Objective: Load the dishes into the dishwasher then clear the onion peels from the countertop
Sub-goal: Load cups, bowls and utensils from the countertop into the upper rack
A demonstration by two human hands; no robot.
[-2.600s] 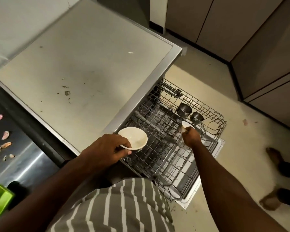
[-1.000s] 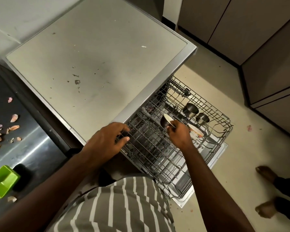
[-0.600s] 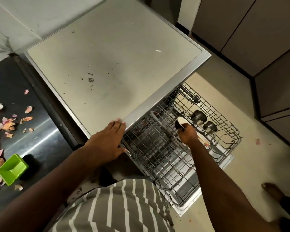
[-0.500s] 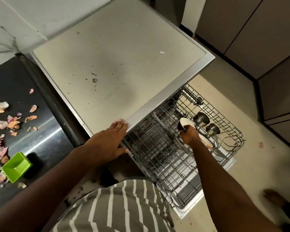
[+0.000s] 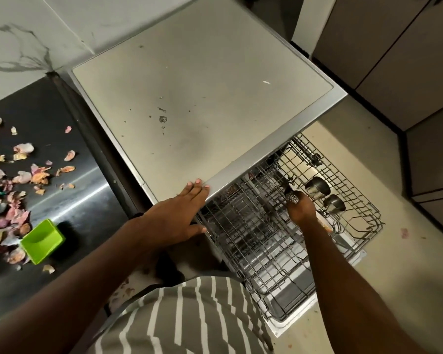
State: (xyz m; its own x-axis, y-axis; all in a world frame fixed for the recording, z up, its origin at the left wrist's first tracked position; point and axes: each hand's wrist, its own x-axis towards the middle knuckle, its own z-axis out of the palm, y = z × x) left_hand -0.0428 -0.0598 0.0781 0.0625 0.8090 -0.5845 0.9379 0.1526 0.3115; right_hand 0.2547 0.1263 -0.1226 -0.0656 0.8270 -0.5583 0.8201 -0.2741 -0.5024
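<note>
Since half a second ago: white bowl turned over in the rack, pale inside gone from sight, only a dark patterned underside (image 5: pixel 292 198) showing now at centre right. Right hand (image 5: pixel 301 210) curled round that bowl, holding it down among the tines of the pulled-out dishwasher rack (image 5: pixel 261 241). Left hand (image 5: pixel 175 215) unmoved, spread flat with straight fingers, fingertips (image 5: pixel 197 183) pressing on the front edge of the dishwasher top (image 5: pixel 202 93) at mid-frame, gripping nothing.

Just beyond the right hand, toward the right edge of the rack: two steel cups (image 5: pixel 317 186), side by side, tipped on their sides with mouths facing the camera. Below the right wrist, a sliver of a pale plate (image 5: pixel 326 224), mostly hidden.

Far left of the frame: dark bench (image 5: pixel 69 200) strewn with pink and orange onion peels (image 5: pixel 36 175), none on the dishwasher top. Near the lower edge of the pile, a small green square container (image 5: pixel 41 240), upright and open. Bottom centre: striped shirt (image 5: pixel 184 315).
</note>
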